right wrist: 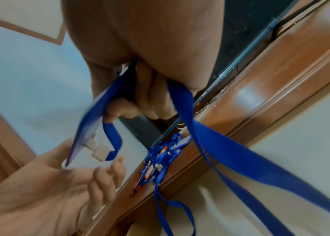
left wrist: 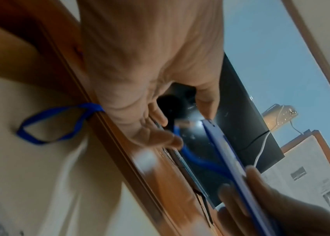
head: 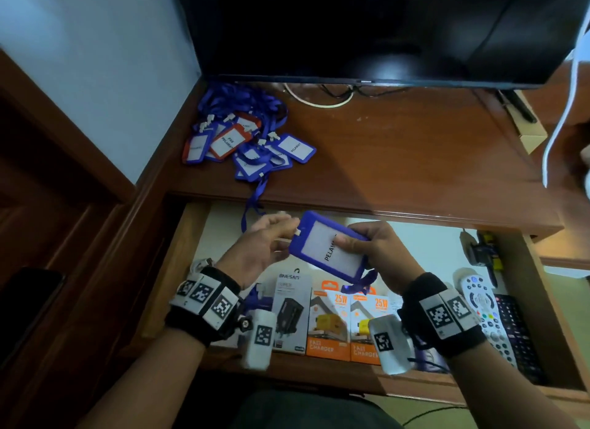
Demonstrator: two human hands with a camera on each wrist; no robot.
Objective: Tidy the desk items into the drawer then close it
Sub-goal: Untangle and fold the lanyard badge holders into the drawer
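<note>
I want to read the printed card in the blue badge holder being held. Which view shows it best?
Head view: the blue badge holder faces the camera, its card partly legible. Both wrist views show it only edge-on and blurred.

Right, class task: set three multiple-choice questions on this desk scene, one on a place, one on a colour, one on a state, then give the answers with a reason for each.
1. Where does the pile of badge holders lie?
A. on the desk's back left part
B. inside the drawer
C. on the floor

2. What colour is the frame of the held badge holder?
A. orange
B. blue
C. black

3. What state is the drawer in?
A. shut
B. pulled open
C. taken out of the desk

Answers
1. A: the pile sits on the desk beside the wall.
2. B: the frame gripped by the right hand is blue; the left hand is beside its clip end.
3. B: charger boxes and remotes show inside.
</note>
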